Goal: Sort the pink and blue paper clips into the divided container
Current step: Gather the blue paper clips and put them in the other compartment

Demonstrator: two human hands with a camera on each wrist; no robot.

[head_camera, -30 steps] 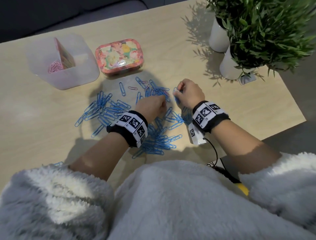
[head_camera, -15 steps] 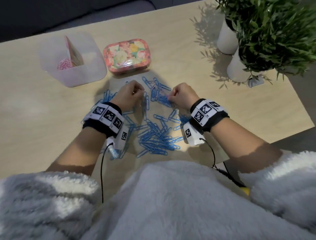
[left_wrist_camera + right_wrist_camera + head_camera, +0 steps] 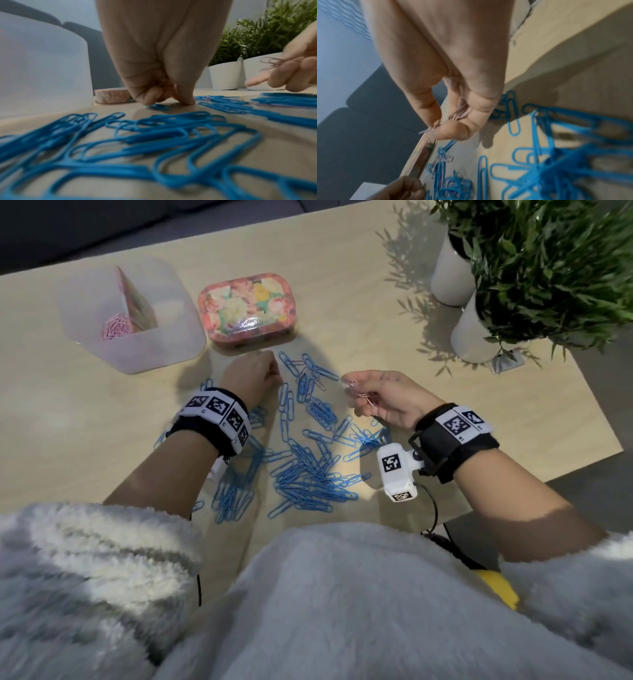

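Note:
Several blue paper clips (image 3: 308, 470) lie scattered on the table in front of me. The clear divided container (image 3: 171, 337) stands at the back left, with pink clips (image 3: 115, 327) in its left compartment. My left hand (image 3: 272, 369) is curled, fingertips down on the table beside a blue clip (image 3: 159, 107); thin pink wire shows inside its curled fingers (image 3: 152, 96). My right hand (image 3: 347, 381) is raised above the pile. It pinches pink clips (image 3: 459, 113) between thumb and forefinger (image 3: 435, 127), and more of them lie against its palm.
A floral tin (image 3: 246, 306) sits just beyond the left hand, right of the container. Two white pots with green plants (image 3: 476, 330) stand at the back right. A few pink clips (image 3: 444, 159) lie among the blue ones near the tin. The table's right edge (image 3: 582, 409) is close.
The left hand has moved from the middle of the pile to the far edge near the tin. The right hand has lifted off the table and turned, showing pink clips in its fingers.

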